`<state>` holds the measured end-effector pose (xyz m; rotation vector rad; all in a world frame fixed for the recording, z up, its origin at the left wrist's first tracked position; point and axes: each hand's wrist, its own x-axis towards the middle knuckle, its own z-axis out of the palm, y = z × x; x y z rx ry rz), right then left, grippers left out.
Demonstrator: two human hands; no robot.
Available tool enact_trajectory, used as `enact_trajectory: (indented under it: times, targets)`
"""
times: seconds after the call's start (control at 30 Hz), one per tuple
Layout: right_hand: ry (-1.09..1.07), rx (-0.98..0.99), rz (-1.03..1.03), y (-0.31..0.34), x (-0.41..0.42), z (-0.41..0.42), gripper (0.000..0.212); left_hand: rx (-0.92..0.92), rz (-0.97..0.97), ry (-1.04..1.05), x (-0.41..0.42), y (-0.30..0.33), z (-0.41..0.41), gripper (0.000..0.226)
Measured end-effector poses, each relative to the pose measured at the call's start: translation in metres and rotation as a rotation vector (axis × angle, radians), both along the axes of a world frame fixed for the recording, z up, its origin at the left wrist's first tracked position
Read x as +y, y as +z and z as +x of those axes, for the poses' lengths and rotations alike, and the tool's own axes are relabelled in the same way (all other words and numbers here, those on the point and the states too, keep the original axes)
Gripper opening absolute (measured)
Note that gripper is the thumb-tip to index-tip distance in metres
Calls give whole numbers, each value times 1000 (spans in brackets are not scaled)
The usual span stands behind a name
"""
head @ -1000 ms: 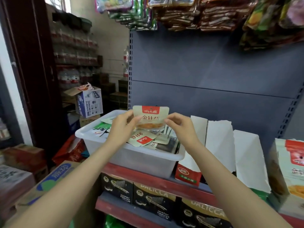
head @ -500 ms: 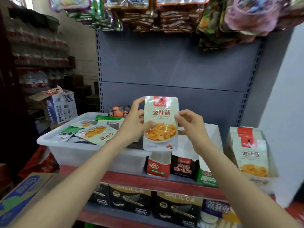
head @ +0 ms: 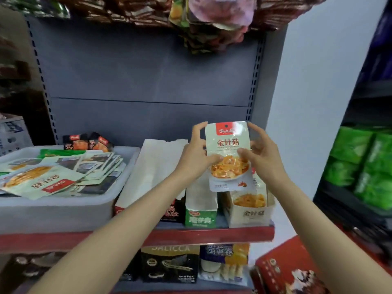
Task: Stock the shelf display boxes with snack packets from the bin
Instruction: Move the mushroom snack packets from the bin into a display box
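Here, shelf (head: pixel 212 235): red-edged, carrying everything.
Bin (head: pixel 63 211): at 9 o'clock, full of packets.
Display box (head: pixel 248 213): at 5 o'clock of the held packet.
Snack packet (head: pixel 230 153): upright, directly above that box.
Left hand (head: pixel 196 158), right hand (head: pixel 262 155): fingers pinching the packet's side edges.

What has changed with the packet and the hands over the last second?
Both hands, left hand and right hand, lifted the snack packet out of the bin, turned it upright and carried it rightward above the matching display box. Both still hold it; not yet inserted.
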<state>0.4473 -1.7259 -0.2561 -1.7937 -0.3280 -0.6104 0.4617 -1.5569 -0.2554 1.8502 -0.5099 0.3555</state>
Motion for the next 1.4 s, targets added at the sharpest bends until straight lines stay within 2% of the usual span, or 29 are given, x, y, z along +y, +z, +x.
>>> enact_trajectory:
  times: [0.23,0.47,0.53,0.67,0.77,0.87,0.97,1.1,1.2,1.3,1.4]
  targets:
    - [-88,63,-100,-4,-52,5,68,-57,130,39,-54,-2,9,81]
    - [-136,60,-200,-17,-71,15,71,-96,225,114,-67,-9,15,73]
    - [-164,63,-288,-23,-70,17,68,-112,306,162,-65,-15,17,71]
    - [-273,53,-523,-36,-69,21,59,-234,590,355,-59,-27,17,58]
    - [-296,113,-574,-47,-66,20,55,-200,704,355,-60,-35,13,60]
    - [-377,76,-649,-51,-59,13,55,-192,705,332,-60,-39,9,59]
    - [-436,-10,-707,-46,-48,4,49,-236,616,314,-50,-38,3,44]
    - [-286,-78,-624,-36,-14,-3,36,-303,454,310,-10,-29,-12,22]
    - [-162,-92,-607,-26,30,-3,35,-355,388,399,41,-24,-22,18]
    - [-37,-102,-609,-21,82,1,36,-359,417,526,105,-21,-26,19]
    - [82,-97,-612,-22,138,5,41,-269,470,631,174,-21,-27,21]
